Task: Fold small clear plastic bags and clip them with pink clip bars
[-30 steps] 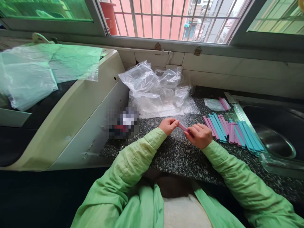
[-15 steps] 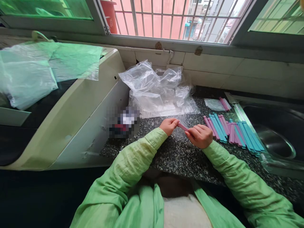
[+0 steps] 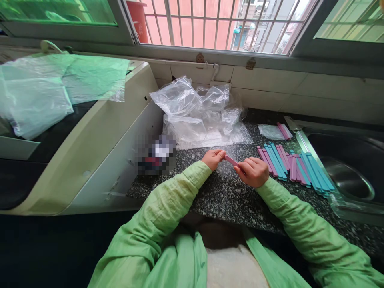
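Note:
Over the speckled counter, a pink bag sealing clip spans the gap between my two hands. My left hand pinches its left end between thumb and fingers. At the other end, my right hand is closed around it, with the fingertips partly hidden. A thin clear plastic bag shows behind and below the clip; whether it is caught in the clip I cannot tell. Several pink and teal clips lie in rows just right of my right hand, the teal ones nearest the sink.
Crumpled clear plastic bags are heaped against the tiled wall. Behind the rows lies a small clear packet with pink clips. A metal sink is at right, a large beige appliance at left. A blurred object sits beside it.

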`<action>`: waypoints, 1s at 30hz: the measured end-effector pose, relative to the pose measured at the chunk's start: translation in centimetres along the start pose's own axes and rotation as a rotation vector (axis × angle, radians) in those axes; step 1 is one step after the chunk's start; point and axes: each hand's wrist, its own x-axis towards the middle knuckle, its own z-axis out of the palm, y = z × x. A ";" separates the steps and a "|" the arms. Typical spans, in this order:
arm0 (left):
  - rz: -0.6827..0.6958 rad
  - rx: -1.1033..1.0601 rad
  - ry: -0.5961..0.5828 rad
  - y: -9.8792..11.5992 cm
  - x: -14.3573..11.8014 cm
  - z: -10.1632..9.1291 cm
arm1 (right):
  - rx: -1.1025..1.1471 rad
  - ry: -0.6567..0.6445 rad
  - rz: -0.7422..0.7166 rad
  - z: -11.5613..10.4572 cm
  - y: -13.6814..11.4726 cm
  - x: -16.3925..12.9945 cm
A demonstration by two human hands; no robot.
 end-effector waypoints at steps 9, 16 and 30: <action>-0.010 0.068 0.024 -0.3 0.3 -0.1 | 0.024 0.028 0.015 0.0 0.2 0.0; 0.013 0.156 0.053 -0.6 0.4 -0.3 | 0.033 0.061 0.041 -0.6 0.3 0.3; -0.014 0.124 0.158 -0.3 0.6 -0.9 | 0.104 0.153 0.130 -1.7 0.6 0.3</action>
